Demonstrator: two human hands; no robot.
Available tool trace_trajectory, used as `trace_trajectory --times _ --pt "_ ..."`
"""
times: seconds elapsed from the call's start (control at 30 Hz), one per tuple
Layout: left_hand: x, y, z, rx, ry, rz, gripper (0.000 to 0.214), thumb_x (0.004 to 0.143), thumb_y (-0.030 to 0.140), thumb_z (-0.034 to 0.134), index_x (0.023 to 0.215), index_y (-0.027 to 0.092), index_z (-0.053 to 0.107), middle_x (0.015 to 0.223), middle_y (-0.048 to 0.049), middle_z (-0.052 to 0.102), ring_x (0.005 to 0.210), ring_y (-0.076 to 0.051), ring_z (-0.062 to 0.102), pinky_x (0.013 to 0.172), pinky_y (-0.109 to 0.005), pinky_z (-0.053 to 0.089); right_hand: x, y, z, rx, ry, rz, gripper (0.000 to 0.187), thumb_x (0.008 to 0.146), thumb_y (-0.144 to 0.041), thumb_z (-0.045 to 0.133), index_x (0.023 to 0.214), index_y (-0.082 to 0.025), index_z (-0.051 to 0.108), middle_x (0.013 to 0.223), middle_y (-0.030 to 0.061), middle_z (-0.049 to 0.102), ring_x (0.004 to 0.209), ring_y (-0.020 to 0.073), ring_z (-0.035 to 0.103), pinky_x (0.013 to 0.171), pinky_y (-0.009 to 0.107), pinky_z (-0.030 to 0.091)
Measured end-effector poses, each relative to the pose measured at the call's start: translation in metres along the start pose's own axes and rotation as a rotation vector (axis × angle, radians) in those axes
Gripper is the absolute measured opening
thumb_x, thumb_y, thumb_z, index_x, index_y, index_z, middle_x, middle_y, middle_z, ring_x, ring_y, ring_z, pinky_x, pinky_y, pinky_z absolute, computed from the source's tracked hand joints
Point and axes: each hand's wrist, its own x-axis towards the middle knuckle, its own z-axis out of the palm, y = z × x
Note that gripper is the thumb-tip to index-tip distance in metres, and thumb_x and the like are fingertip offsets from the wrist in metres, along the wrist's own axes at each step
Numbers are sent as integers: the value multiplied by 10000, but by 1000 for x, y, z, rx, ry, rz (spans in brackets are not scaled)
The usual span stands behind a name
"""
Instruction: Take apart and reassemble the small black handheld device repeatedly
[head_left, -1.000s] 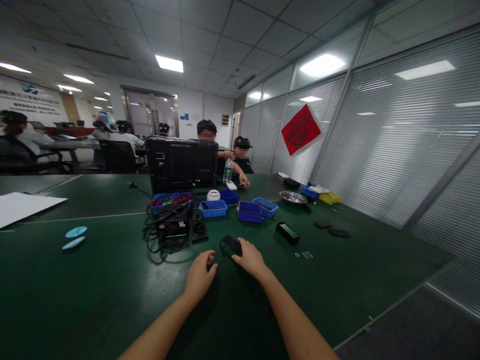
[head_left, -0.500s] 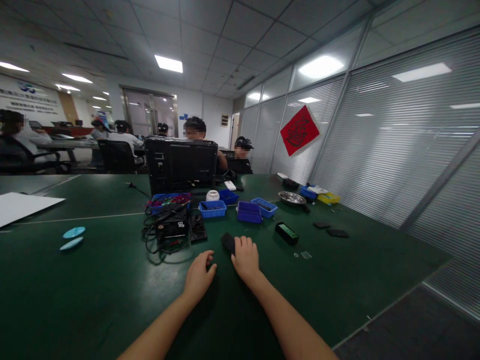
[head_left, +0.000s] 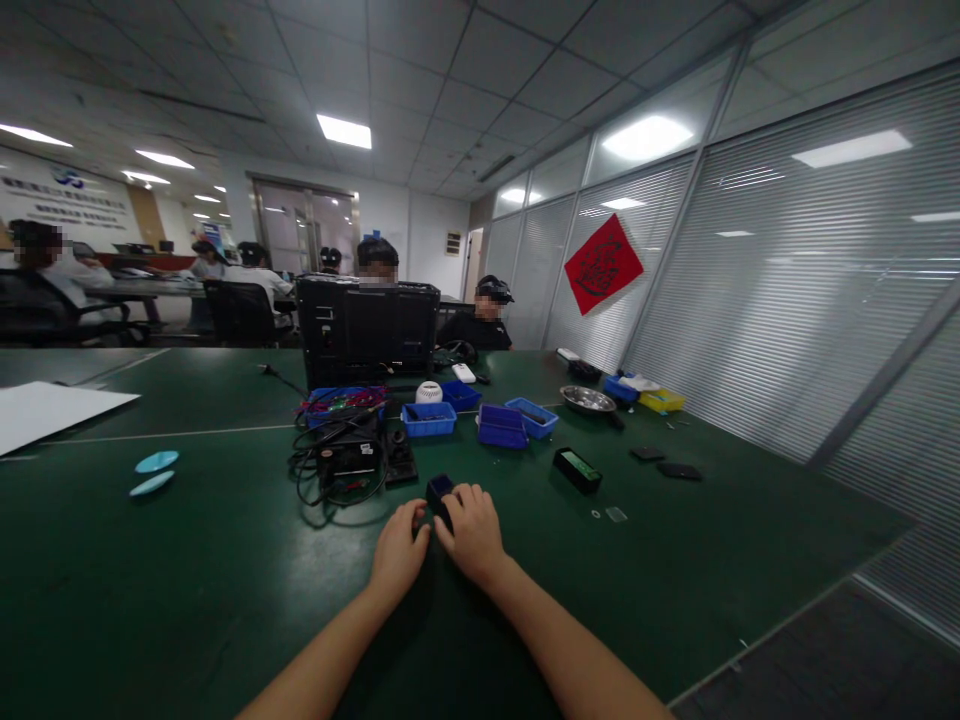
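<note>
My right hand (head_left: 474, 532) grips a small black plastic box (head_left: 439, 487) on the green table, its fingers over the right side. The box's upper end shows a dark bluish recess; the rest is hidden under the hand. My left hand (head_left: 400, 550) is just left of the box, with fingers loosely curled and thumb apart, holding nothing visible. Whether its fingertips touch the box I cannot tell. To the right lies a similar black case (head_left: 577, 470) with a green circuit board inside. Near it are a small clear plate (head_left: 616, 514) and a white ring (head_left: 595, 514).
Beyond my hands are tangled cables (head_left: 315, 470), blue bins (head_left: 429, 420), a purple-blue bin (head_left: 502, 428), a white ball (head_left: 429, 392) and a metal bowl (head_left: 587, 400). Two flat black pieces (head_left: 679, 471) lie right; light-blue pieces (head_left: 156, 462) lie left. People sit behind a black monitor (head_left: 367, 335).
My right hand has moved slightly left with the black box, bringing it close to my left hand. The box has turned, so its recess now shows. My left hand has hardly moved.
</note>
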Motion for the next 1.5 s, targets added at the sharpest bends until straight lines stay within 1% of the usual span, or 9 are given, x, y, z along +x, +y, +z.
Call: trace_trajectory --times 0.17,0.3,0.37,0.5,0.6,0.73,0.87,1.1,1.5 --pt "1 -3 0 -2 38 -8 330 729 188 466 1056 181 500 989 -45 570 862 -152 550 818 -295 418 6 26 6 295 79 253 260 826 -241 381 998 -182 567 987 72 553 934 184 480 837 298 365" --pt "0 -2 0 0 34 2 319 757 250 450 1061 171 507 992 -55 571 842 -155 557 806 -304 430 9 37 20 489 -75 392 354 814 -250 388 1127 -156 524 1056 76 573 927 163 536 831 264 401" --pt "0 -3 0 -4 41 6 342 774 300 438 1082 164 500 1022 -66 570 855 -162 561 818 -317 431 8 33 26 541 -135 382 358 809 -236 384 1123 -156 535 1064 72 585 968 159 534 867 260 386" --pt "2 -5 2 -22 87 46 417 794 373 424 1156 169 456 1161 -83 518 1050 -186 508 923 -348 386 4 14 29 621 -127 339 338 785 -227 422 1086 -165 563 1043 73 598 966 165 541 873 272 391" --pt "3 -6 2 13 140 52 446 779 387 452 1177 185 448 1249 -82 460 1182 -206 403 1005 -383 306 0 2 29 723 -164 281 331 781 -239 446 1084 -183 568 1007 61 605 873 154 564 794 265 434" --pt "1 -5 -2 81 178 -21 488 739 373 501 1181 170 462 1312 -106 384 1210 -233 370 1021 -389 280 -1 -1 29 918 -281 193 322 796 -263 427 1064 -183 585 899 39 618 720 121 567 671 242 453" --pt "-2 -3 -5 84 159 -56 471 717 303 506 1168 167 474 1312 -102 373 1199 -234 384 1013 -374 297 0 7 37 1107 -407 292 334 766 -269 430 1031 -134 582 605 -17 567 483 83 489 458 194 382" --pt "-8 5 -11 58 143 -110 478 659 204 493 1133 140 488 1272 -109 402 1176 -230 404 1016 -351 300 3 18 39 1213 -336 407 302 677 -260 468 929 -124 564 723 18 623 459 74 487 383 182 337" --pt "-27 -8 -40 -1 201 -135 527 627 172 500 1151 116 483 1249 -115 424 1169 -225 412 1019 -342 307 8 34 40 1162 -268 481 235 644 -221 455 830 -127 563 657 5 593 429 62 464 329 160 310"
